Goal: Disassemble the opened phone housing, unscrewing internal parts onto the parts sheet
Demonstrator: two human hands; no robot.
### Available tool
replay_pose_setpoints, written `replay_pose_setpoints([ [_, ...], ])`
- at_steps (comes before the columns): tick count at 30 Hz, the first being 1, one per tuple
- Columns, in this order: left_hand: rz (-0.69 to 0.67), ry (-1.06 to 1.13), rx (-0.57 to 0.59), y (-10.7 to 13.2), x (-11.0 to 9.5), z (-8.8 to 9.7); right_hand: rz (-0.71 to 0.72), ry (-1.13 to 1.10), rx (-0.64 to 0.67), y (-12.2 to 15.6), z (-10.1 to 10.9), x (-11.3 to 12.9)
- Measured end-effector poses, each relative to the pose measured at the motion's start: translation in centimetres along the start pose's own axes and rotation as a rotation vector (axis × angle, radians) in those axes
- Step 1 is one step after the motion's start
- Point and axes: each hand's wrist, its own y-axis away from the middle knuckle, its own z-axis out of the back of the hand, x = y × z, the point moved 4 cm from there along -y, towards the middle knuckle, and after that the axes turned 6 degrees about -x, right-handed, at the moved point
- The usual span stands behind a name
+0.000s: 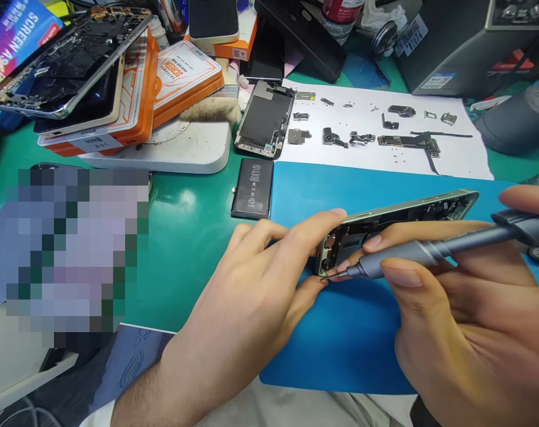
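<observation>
My left hand [260,290] grips the near left end of an opened phone frame [398,214], which stands tilted on its long edge over the blue mat [340,344]. Its index finger lies on the upper rim, and the thumb is by the lower corner. Between the thumb and fingers of my right hand [456,332] is a grey precision screwdriver [398,258], closed around its knurled barrel. The thin tip meets the frame's lower left corner, close to my left thumb. Whether it sits in a screw is too small to tell. Part of the frame is hidden behind my right fingers.
A phone battery [252,188] and a detached screen [267,118] lie beyond my left hand. Small phone parts and screws are spread on a white sheet [362,160]. Orange boxes [187,83] and phones are stacked at the back left. A grey machine [451,53] stands at the back right.
</observation>
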Motion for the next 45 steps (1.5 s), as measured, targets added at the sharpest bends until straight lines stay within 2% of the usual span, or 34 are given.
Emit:
replay_pose_setpoints([
  [6, -0.004, -0.005, -0.007, -0.2, -0.1, 0.0, 0.001, 0.018, 0.017, 0.1, -0.4, 0.4],
  [11, 0.024, 0.021, 0.004, -0.1, 0.0, 0.1, 0.043, 0.15, 0.125, -0.1, -0.5, 0.4],
  [17, 0.043, 0.031, 0.008, 0.0, 0.1, 0.0, 0.121, 0.106, 0.052, -0.5, -0.7, 0.7],
  [24, 0.012, 0.031, -0.008, -0.2, 0.1, 0.0, 0.102, 0.043, 0.032, 0.0, -0.7, 0.8],
  [29, -0.008, 0.035, -0.036, -0.1, 0.0, 0.0, -0.011, 0.119, 0.073, -0.2, -0.5, 0.5],
  [33, -0.013, 0.035, -0.038, -0.1, -0.1, 0.1, -0.012, 0.081, 0.121, -0.3, -0.5, 0.5],
  [38, -0.016, 0.047, -0.04, -0.2, -0.1, 0.1, 0.009, 0.028, 0.05, 0.4, -0.5, 0.0],
  [45, -0.017, 0.052, -0.032, -0.2, 0.0, 0.0, 0.009, 0.051, 0.053, 0.3, -0.5, 0.0],
])
